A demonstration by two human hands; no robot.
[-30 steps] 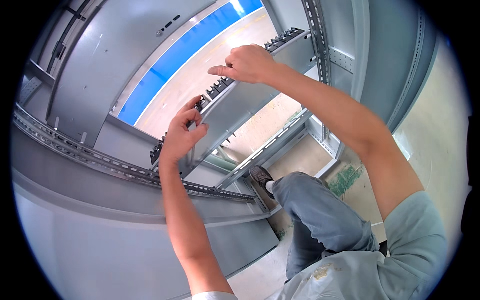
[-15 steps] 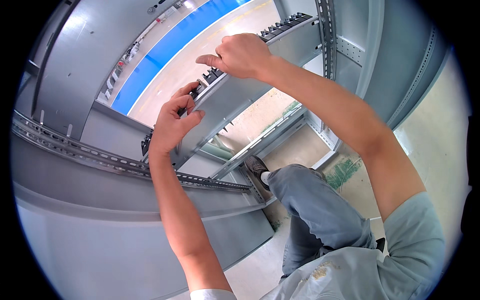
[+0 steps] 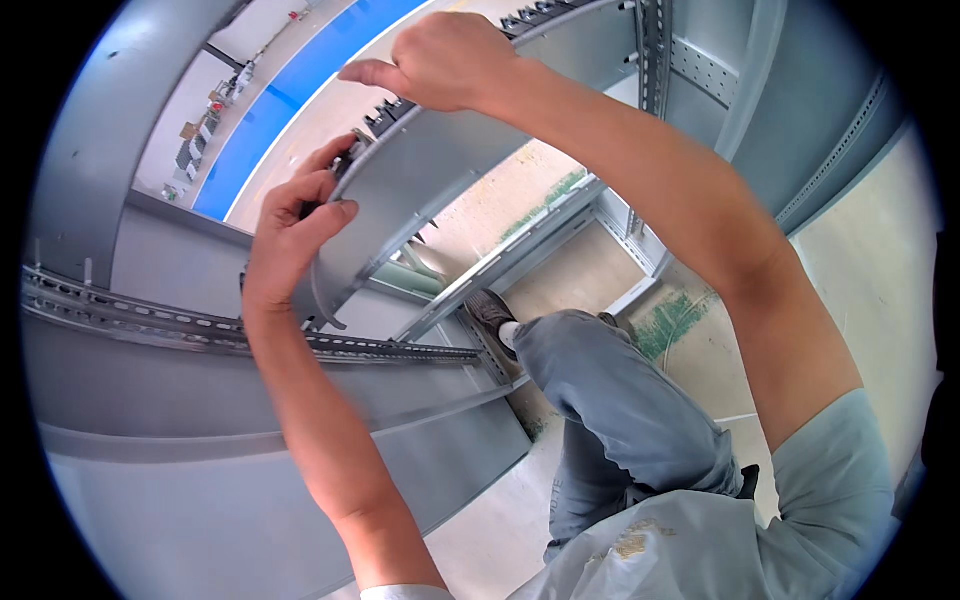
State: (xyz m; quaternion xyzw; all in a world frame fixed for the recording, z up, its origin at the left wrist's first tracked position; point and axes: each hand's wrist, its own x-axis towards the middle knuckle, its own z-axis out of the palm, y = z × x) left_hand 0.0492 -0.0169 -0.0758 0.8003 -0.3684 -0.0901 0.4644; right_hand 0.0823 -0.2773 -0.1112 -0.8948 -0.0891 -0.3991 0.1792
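A long grey metal panel [image 3: 430,180] runs slantwise across the cabinet frame, with a row of black clip-like parts [image 3: 385,115] along its far edge. My left hand [image 3: 290,225] curls around the panel's left part, its thumb near the front face and its fingers bent over a dark metallic part [image 3: 345,160] at the edge. What those fingers grip is partly hidden. Below this hand hangs a thin grey curved strip [image 3: 323,295]. Farther right, my right hand [image 3: 455,62] is closed over the same edge, thumb stretched out to the left; its fingertips and anything in them are hidden.
Slotted metal rails [image 3: 150,315] cross at the left, and a perforated upright [image 3: 655,60] stands at the right. Grey cabinet walls [image 3: 270,480] surround me. My bent leg [image 3: 610,390] is inside the lower frame [image 3: 530,260]. Beyond the panel lies a floor with a blue strip [image 3: 290,85].
The whole view has shifted, so the panel and both hands sit farther left and higher. Both hands keep about the same places along the panel's edge.
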